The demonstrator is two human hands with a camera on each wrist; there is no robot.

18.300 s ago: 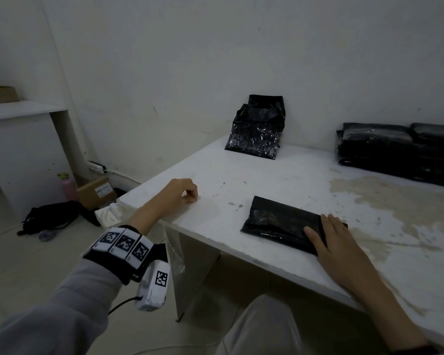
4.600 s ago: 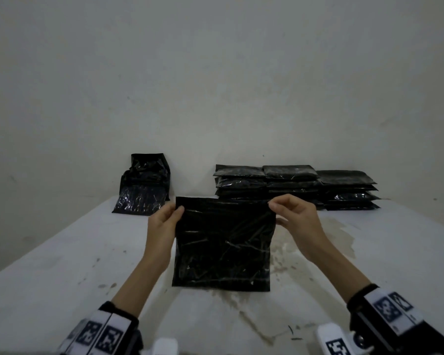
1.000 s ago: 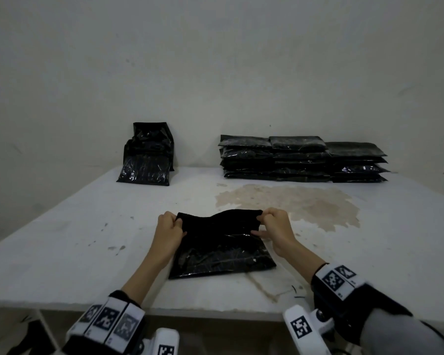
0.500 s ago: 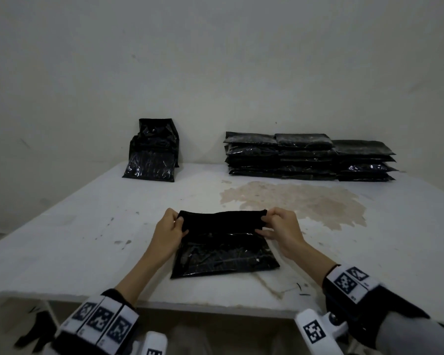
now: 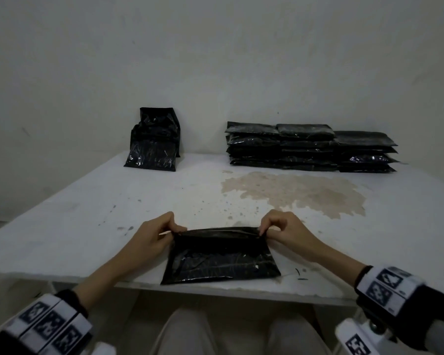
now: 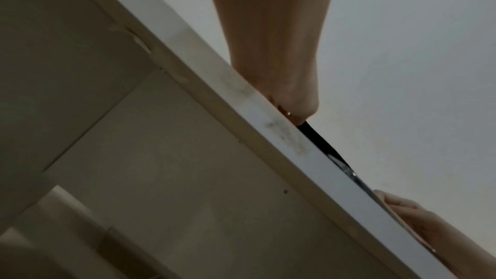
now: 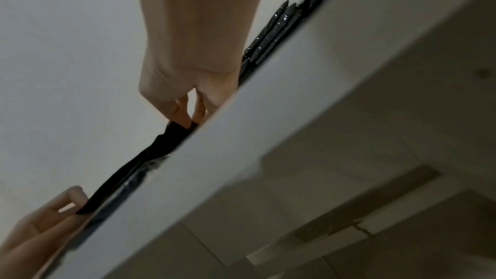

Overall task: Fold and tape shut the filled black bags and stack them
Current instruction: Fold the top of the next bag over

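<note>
- Head view: the left hand pinches the far left corner of a flat, glossy black plastic bag, fingers and thumb curled together on the folded top edge; the right hand pinches the far right corner the same way.
- The bag lies on the worn white table close to its near edge, directly in front of the person, with its top flap folded over toward them along the far side.
- At the back of the table, against the pale wall, a neat stack of flat sealed black bags sits to the right, several layers high and three columns wide.
- A loose pile of crinkled black bags leans against the wall to the left, well apart from the stack.
- A brownish worn patch marks the tabletop between the stack and the hands.
- Both wrists wear dark bands with black-and-white square markers.
- Left wrist view: seen from below the table edge, the left hand's heel rests at the edge and the bag's thin black rim runs along it to the right hand; the left fingertips are hidden.
- Right wrist view: the right hand's fingertips close on the bag's raised black flap, which runs along the table edge to the left hand; the sealed stack shows beyond.
</note>
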